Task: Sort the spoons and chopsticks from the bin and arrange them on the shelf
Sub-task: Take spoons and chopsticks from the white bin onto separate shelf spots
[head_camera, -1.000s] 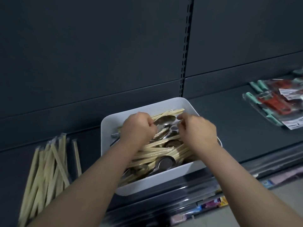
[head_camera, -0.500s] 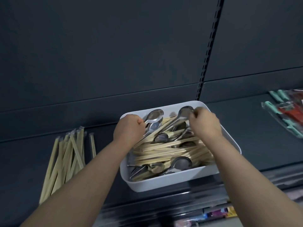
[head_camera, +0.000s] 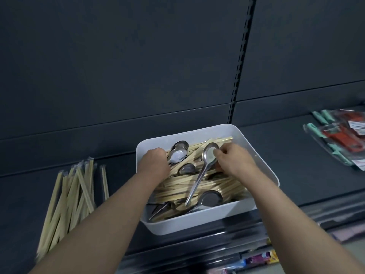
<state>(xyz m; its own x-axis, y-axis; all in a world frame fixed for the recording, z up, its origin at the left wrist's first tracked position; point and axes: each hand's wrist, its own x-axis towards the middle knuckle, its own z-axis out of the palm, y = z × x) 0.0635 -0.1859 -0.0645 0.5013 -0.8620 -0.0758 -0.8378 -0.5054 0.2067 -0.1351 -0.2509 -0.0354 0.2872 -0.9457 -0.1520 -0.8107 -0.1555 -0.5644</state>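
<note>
On the dark shelf (head_camera: 296, 155), a white bin (head_camera: 197, 224) holds tangled chopsticks (head_camera: 187, 188). The right hand (head_camera: 235, 163) pinches a steel spoon (head_camera: 199, 175) by its bowl. The left hand (head_camera: 154, 165) is curled among the cutlery, its grip hidden; packets (head_camera: 339, 135) are cut off at the frame's edge.

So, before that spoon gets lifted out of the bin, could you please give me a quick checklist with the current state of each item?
1. Right hand pinching the spoon by its bowl: ok.
2. Spoon's handle free of the chopsticks in the bin: ok, it lies on top.
3. Left hand out of the way: not ok, it is down among the cutlery.
4. White bin seated on the shelf: cannot tell, its front corner overhangs the edge.
5. Spoons already set out on the shelf: not ok, only wrapped chopsticks lie left.
</note>
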